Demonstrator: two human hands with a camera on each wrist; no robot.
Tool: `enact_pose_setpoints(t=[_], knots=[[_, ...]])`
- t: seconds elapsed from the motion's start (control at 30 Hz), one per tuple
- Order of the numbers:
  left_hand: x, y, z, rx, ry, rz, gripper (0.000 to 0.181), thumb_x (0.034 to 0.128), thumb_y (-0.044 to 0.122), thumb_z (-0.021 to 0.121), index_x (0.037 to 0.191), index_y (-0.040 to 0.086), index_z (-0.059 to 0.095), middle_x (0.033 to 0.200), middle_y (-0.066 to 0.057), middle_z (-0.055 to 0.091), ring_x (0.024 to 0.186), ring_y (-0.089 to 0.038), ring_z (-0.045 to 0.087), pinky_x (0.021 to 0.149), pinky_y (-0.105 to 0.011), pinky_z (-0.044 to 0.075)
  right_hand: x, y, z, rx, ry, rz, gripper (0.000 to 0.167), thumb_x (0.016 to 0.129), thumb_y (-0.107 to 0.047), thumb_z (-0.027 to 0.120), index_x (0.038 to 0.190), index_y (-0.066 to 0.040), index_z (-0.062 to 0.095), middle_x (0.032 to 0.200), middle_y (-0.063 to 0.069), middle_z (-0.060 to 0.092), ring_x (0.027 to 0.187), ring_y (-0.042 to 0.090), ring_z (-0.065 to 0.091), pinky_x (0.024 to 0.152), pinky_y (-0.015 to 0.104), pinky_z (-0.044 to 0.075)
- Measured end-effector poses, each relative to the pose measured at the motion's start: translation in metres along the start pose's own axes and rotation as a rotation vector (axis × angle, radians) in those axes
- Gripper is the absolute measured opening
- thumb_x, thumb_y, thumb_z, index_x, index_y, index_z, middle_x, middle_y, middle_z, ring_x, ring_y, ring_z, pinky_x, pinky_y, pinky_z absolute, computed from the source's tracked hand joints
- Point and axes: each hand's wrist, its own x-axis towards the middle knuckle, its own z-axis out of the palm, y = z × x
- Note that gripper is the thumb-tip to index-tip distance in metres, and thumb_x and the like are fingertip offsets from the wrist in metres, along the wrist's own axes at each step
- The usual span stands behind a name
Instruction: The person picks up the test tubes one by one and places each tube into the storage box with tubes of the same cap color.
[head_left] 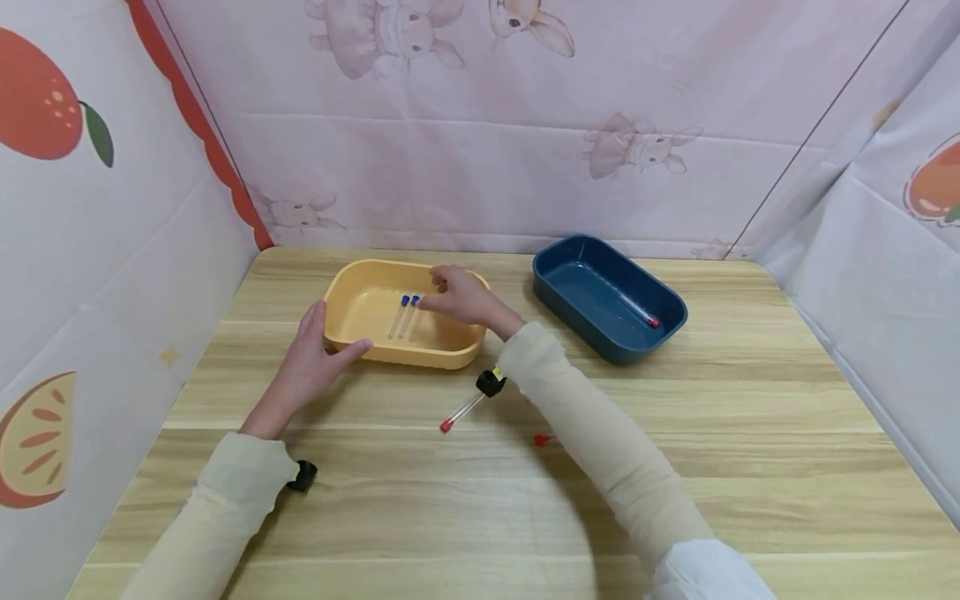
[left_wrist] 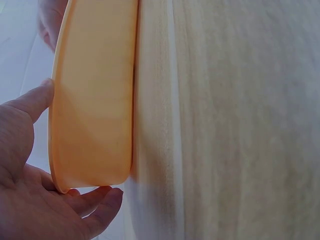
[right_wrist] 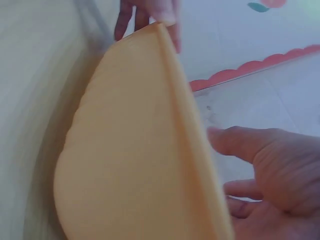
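Observation:
My left hand (head_left: 309,363) grips the left end of a yellow plastic tub (head_left: 420,357); its thumb lies over the front rim and the fingers bend round the corner. Inside the tub lie two thin clear tubes with blue caps (head_left: 406,300), side by side. Over the tub's right half hovers my right hand (head_left: 467,297), fingers loosely bent, thumb beside the blue caps. Nothing shows in its grasp, and in the right wrist view its thumb and fingers (right_wrist: 242,189) stand apart behind the tub wall.
A dark blue tub (head_left: 577,321) at the back right holds a red-capped tube (head_left: 651,320). On the wooden table lie a red-capped tube (head_left: 447,425), partly behind the right wrist camera (head_left: 491,382), and another red cap (head_left: 542,439) beside the right sleeve. Printed cloth walls surround the table.

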Motion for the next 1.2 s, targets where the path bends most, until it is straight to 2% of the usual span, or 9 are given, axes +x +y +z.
enact_pose_setpoints(t=[0.1,0.3,0.5,0.7,0.93,1.2], knots=[[0.000,0.000,0.000,-0.001,0.001,0.005,0.109,0.0977,0.048,0.070,0.164,0.000,-0.003,0.169,-0.026,0.002,0.153,-0.046,0.015,0.121,-0.063,0.019,-0.007,0.000,-0.006,0.097,0.028,0.015,0.065,0.097,-0.024,0.075,0.146,0.009,0.049,0.136,0.026,0.059,0.121,0.031,0.058,0.104,0.038,0.048],[0.000,0.000,-0.001,0.005,-0.006,0.012,0.111,0.0977,0.050,0.069,0.163,0.000,-0.006,0.169,-0.027,-0.001,0.154,-0.047,0.011,0.121,-0.064,0.017,-0.025,-0.001,-0.024,0.238,0.065,0.041,0.064,0.099,-0.025,0.072,0.150,0.005,0.047,0.140,0.024,0.058,0.123,0.029,0.057,0.104,0.039,0.050],[0.001,0.000,-0.001,0.003,-0.014,0.004,0.111,0.0985,0.049,0.068,0.163,-0.001,-0.007,0.170,-0.026,-0.003,0.154,-0.047,0.009,0.121,-0.064,0.015,-0.047,-0.004,-0.046,0.316,0.073,0.041,0.063,0.102,-0.027,0.069,0.154,-0.002,0.044,0.144,0.020,0.055,0.124,0.027,0.055,0.103,0.040,0.052],[0.001,-0.001,-0.001,-0.003,-0.020,-0.011,0.109,0.0993,0.047,0.068,0.163,0.000,-0.008,0.170,-0.025,-0.004,0.154,-0.046,0.008,0.121,-0.063,0.015,-0.068,-0.006,-0.063,0.300,0.092,0.026,0.062,0.102,-0.029,0.068,0.154,-0.004,0.045,0.142,0.016,0.057,0.124,0.025,0.057,0.102,0.039,0.052],[0.001,-0.001,-0.001,0.004,-0.017,-0.009,0.109,0.0991,0.046,0.068,0.163,-0.001,-0.006,0.170,-0.025,-0.003,0.154,-0.046,0.009,0.121,-0.063,0.015,-0.087,-0.005,-0.078,0.244,0.153,0.007,0.058,0.102,-0.025,0.068,0.152,-0.004,0.048,0.140,0.012,0.060,0.123,0.023,0.058,0.103,0.039,0.052],[0.000,-0.001,-0.002,0.010,-0.020,-0.006,0.110,0.0991,0.048,0.067,0.162,-0.002,-0.007,0.170,-0.026,-0.004,0.154,-0.047,0.007,0.121,-0.063,0.014,-0.114,0.003,-0.095,0.225,0.241,0.016,0.051,0.102,-0.016,0.067,0.149,0.000,0.052,0.137,0.016,0.061,0.123,0.028,0.059,0.107,0.045,0.047]])
